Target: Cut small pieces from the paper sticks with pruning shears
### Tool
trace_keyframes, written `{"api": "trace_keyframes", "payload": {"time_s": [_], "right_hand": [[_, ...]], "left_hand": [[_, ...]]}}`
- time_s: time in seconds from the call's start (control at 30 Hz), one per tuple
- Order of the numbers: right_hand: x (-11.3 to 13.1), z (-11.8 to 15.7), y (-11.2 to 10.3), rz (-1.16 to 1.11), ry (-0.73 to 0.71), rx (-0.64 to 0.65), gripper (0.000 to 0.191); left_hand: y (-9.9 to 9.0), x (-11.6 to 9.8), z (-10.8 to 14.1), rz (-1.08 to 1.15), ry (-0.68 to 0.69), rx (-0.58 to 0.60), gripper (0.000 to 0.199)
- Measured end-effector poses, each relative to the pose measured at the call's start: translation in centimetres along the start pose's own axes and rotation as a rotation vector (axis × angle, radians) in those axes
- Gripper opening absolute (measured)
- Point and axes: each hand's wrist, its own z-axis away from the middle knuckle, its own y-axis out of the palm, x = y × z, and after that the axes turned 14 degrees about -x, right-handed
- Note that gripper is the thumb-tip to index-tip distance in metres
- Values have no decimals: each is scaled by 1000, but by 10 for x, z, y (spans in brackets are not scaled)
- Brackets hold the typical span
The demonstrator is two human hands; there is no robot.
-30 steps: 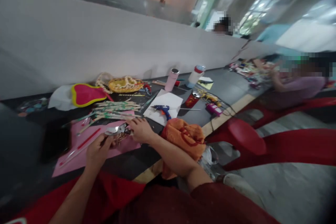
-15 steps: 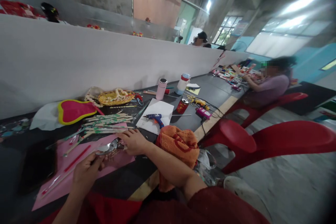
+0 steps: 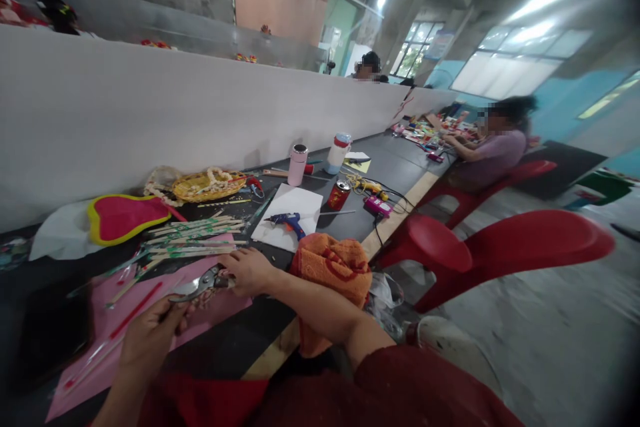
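My right hand (image 3: 247, 270) is closed around the handle end of metal pruning shears (image 3: 195, 287), held above a pink sheet (image 3: 227, 307). Close to the broad silver end, my left hand (image 3: 153, 333) is closed, thumb against its fingers. What it grips is too small and hidden to name; tiny beige bits show beneath the shears. A red strip in clear wrapping (image 3: 135, 310) lies on the sheet beside my left hand. Just beyond both hands is a pile of thin sticks (image 3: 195, 233) with green markings.
A dark flat object (image 3: 55, 327) lies at left. Behind are a pink fan (image 3: 127, 219), a yellow basket (image 3: 200, 190), a blue glue gun (image 3: 290, 221) on white paper, a pink flask (image 3: 297, 165) and a red can (image 3: 339, 195). An orange towel (image 3: 333, 267) hangs near my right forearm. A co-worker (image 3: 495, 147) sits farther right.
The whole view has shifted slightly, so the scene sits farther left. My hands keep nearly the same hold on the shears, whose position over the pink sheet looks about unchanged.
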Motion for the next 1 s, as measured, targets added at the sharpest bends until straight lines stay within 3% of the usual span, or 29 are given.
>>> {"api": "trace_keyframes", "payload": {"time_s": [0.33,0.43,0.67,0.8,0.9,1.0], "right_hand": [[1,-2,2,37,81,-22,60],[1,-2,2,14,88,-7,62],[-3,0,6,-71,101,-34,64],[-2,1,7,-73,106,-28,66],[-2,2,7,-65,81,-26,69],[-4,3,6,-49,45,-3,72]], "left_hand": [[5,-10,7,-214,85,-166,31],[6,-10,10,-180,105,-191,31],[15,-5,10,30,202,-163,25],[18,5,9,8,242,-208,25],[18,9,10,31,232,-195,28],[16,7,10,143,166,-109,25]]}}
